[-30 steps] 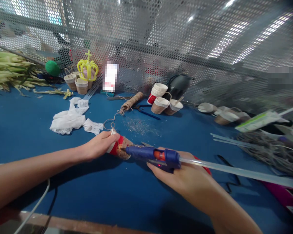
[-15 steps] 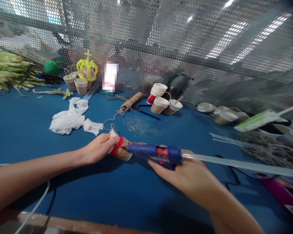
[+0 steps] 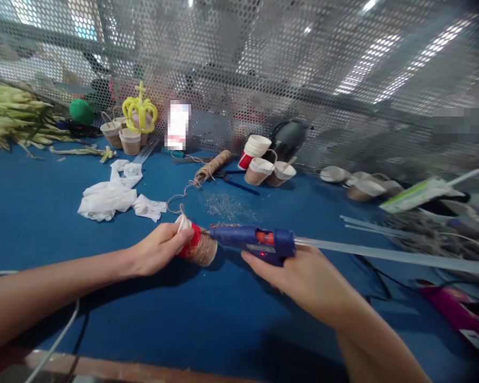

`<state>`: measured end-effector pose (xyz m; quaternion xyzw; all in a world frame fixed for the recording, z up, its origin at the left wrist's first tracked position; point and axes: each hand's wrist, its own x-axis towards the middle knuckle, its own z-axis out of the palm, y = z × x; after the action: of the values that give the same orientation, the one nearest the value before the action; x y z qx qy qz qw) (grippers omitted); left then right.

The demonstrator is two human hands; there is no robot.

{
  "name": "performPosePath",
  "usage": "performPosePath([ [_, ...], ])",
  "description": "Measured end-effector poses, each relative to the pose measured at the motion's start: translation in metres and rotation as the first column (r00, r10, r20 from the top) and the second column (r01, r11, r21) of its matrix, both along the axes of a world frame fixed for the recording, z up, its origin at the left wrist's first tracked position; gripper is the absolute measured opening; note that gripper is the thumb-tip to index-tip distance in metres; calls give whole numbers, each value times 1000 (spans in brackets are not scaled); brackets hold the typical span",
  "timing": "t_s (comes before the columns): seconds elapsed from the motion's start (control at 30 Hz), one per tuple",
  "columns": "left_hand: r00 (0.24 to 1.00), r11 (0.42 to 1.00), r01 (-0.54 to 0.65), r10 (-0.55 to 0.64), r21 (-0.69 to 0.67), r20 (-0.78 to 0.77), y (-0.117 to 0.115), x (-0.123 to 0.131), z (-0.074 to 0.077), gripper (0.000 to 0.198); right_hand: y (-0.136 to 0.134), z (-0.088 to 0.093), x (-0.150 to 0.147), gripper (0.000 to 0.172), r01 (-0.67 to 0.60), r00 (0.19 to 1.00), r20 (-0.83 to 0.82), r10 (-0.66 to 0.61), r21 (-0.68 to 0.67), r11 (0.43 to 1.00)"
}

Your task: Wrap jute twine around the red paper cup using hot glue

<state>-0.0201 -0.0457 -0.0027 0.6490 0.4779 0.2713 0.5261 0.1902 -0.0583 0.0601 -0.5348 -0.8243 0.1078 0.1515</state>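
Observation:
My left hand (image 3: 162, 246) is closed around a red and white paper cup (image 3: 188, 249), which lies tilted with its white rim toward the upper left. Brown twine (image 3: 205, 251) wraps the cup's base end, and a loose strand runs from the cup back to a twine roll (image 3: 213, 166). A blue glue gun (image 3: 251, 240) is gripped in my right hand (image 3: 299, 282). Its nozzle points left and meets the cup's side at the edge of the twine. A long clear glue stick (image 3: 367, 252) sticks out of the gun's rear.
Blue-handled pliers (image 3: 241, 183) lie beyond the cup. White crumpled tissue (image 3: 107, 199) sits left. Twine-wrapped cups (image 3: 258, 171) and a yellow crown (image 3: 141, 111) stand along the perforated metal screen (image 3: 215, 80). To the right are spare glue sticks (image 3: 371, 227), grey cord and a purple object (image 3: 451, 314).
My left hand has turned the cup slightly, showing more of its twine-wrapped side. The glue gun's nozzle has shifted a little up and left along the cup.

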Motion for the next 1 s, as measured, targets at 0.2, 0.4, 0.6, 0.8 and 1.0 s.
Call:
performPosePath([
  [0.2,999,999,40,-41,29,3,-2,1,2,43,3,-6,4,24,40,998,54,-37,-48,998],
  [0.4,999,999,34,-34,24,-1,-1,0,1,43,3,-7,5,31,61,997,58,-57,-76,995],
  [0.6,998,998,54,-55,34,33,-2,0,-1,43,2,-4,6,26,56,998,43,-52,-98,994],
  [0.8,999,999,40,-40,30,15,-1,-1,-3,43,3,-5,4,29,118,993,44,-112,-166,979],
  [1.0,999,998,36,-36,42,5,-1,-1,-4,43,3,-2,4,24,102,994,48,-95,-181,978],
])
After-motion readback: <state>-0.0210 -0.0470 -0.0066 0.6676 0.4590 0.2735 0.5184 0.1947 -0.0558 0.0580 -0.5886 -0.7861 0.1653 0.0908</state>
